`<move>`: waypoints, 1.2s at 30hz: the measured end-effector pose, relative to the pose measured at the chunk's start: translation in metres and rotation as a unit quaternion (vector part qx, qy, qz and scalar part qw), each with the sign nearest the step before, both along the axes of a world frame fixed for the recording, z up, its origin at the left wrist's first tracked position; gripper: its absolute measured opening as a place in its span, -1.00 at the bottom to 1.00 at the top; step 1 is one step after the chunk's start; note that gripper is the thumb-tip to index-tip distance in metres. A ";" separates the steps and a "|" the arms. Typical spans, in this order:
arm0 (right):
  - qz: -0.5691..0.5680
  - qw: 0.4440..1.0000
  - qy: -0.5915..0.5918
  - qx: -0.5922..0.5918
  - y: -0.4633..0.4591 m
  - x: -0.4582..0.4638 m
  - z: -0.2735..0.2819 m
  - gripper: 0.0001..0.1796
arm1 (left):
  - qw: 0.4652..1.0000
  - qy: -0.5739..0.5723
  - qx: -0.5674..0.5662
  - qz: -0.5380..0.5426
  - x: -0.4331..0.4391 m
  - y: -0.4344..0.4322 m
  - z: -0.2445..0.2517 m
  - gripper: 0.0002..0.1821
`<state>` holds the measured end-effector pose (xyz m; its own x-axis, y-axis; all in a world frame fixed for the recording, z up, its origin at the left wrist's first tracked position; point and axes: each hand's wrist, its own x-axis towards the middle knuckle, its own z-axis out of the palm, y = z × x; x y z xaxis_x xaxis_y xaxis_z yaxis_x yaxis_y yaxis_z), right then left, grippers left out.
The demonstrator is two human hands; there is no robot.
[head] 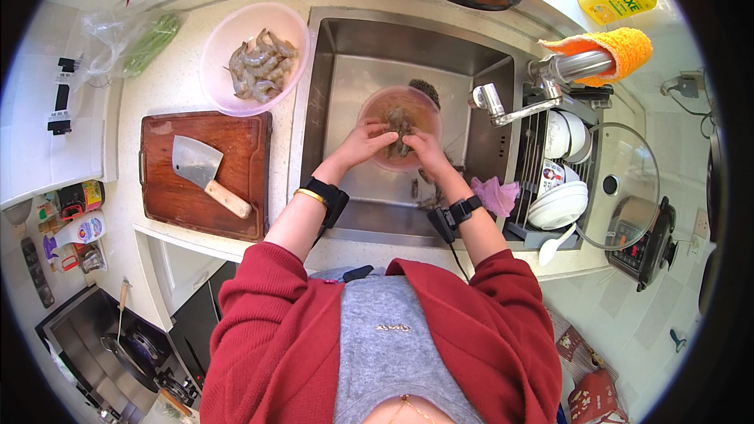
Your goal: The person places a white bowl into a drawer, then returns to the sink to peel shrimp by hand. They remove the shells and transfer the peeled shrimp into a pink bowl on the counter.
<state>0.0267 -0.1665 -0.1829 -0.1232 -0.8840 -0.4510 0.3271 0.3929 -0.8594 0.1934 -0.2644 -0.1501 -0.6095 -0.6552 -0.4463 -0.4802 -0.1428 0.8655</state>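
A pink translucent bowl [370, 107] with water and several raw shrimp [400, 123] stands in the stainless steel sink [377, 68]. Over its left side is my left hand [366, 142], fingers on the shrimp. My right hand [425, 150] meets it from the right, its fingertips also closed on shrimp; whether each hand grips its own shrimp or both share one cannot be told. Dark shrimp scraps [433, 188] lie on the sink floor by my right forearm. A dark mesh drain strainer [425, 91] shows behind the bowl. More raw shrimp [259, 68] fill a larger pink bowl [213, 65] on the left counter.
A cleaver [197, 159] lies on a wooden cutting board [159, 194] left of the sink. A chrome faucet [524, 111] reaches over the sink's right side. Beyond are a dish rack with white bowls [556, 206] and a glass lid [633, 147]. A pink cloth [496, 195] hangs at the rim.
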 end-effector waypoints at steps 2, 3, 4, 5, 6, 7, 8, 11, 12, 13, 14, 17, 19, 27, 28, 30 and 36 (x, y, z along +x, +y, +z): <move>-0.056 0.988 -0.110 0.091 0.000 -0.001 0.002 -0.63 | 0.995 -0.043 -0.094 0.001 0.000 0.005 0.006 -0.45; -0.067 0.986 -0.121 0.093 0.001 -0.001 0.004 -0.63 | 0.987 -0.072 -0.141 -0.019 0.001 0.007 0.009 -0.45; -0.077 0.983 -0.133 0.095 0.001 0.000 0.005 -0.62 | 0.975 -0.106 -0.189 -0.039 0.002 0.007 0.011 -0.44; -0.087 0.981 -0.146 0.098 0.001 0.000 0.006 -0.62 | 0.976 -0.092 -0.195 -0.041 0.002 0.007 0.013 -0.47; -0.092 0.978 -0.160 0.092 0.001 0.001 0.007 -0.61 | 0.975 -0.081 -0.202 -0.044 0.001 0.007 0.014 -0.50; -0.097 0.976 -0.173 0.087 0.002 0.001 0.007 -0.60 | 0.974 -0.073 -0.207 -0.047 0.001 0.007 0.015 -0.52; -0.100 0.973 -0.194 0.071 0.002 0.001 0.006 -0.60 | 0.977 -0.061 -0.197 -0.056 0.000 0.006 0.015 -0.55; -0.119 0.957 -0.261 0.050 0.003 0.002 0.002 -0.58 | 0.984 -0.037 -0.163 -0.066 0.001 0.005 0.013 -0.64; -0.106 0.958 -0.258 0.061 0.003 0.000 0.001 -0.55 | 0.986 -0.030 -0.154 -0.059 0.000 0.005 0.012 -0.66; -0.090 0.959 -0.262 0.057 0.003 -0.002 0.000 -0.51 | 0.988 -0.026 -0.141 -0.054 0.000 0.005 0.010 -0.69; -0.074 0.960 -0.266 0.054 0.003 -0.003 -0.001 -0.47 | 0.991 -0.007 -0.128 -0.041 -0.001 0.005 0.009 -0.70; -0.077 0.956 -0.282 0.037 0.002 -0.003 -0.001 -0.47 | 0.997 0.045 -0.067 0.001 -0.004 0.006 0.008 -0.71; -0.087 0.952 -0.292 0.022 0.002 -0.001 0.001 -0.47 | 0.996 0.087 -0.014 0.030 -0.007 0.007 0.009 -0.70; -0.093 0.950 -0.299 0.003 0.000 0.003 0.004 -0.47 | 0.985 0.073 0.133 0.079 -0.005 -0.003 0.021 -0.70; -0.084 0.952 -0.296 -0.001 -0.001 0.002 0.004 -0.47 | 0.986 0.069 0.129 0.073 -0.005 -0.003 0.022 -0.70; -0.073 0.954 -0.291 -0.005 -0.001 0.001 0.002 -0.47 | 0.987 0.073 0.124 0.073 -0.005 -0.003 0.024 -0.71; -0.048 0.959 -0.279 -0.028 0.000 -0.001 -0.002 -0.47 | 0.938 0.061 0.322 0.109 -0.004 0.000 0.027 -0.81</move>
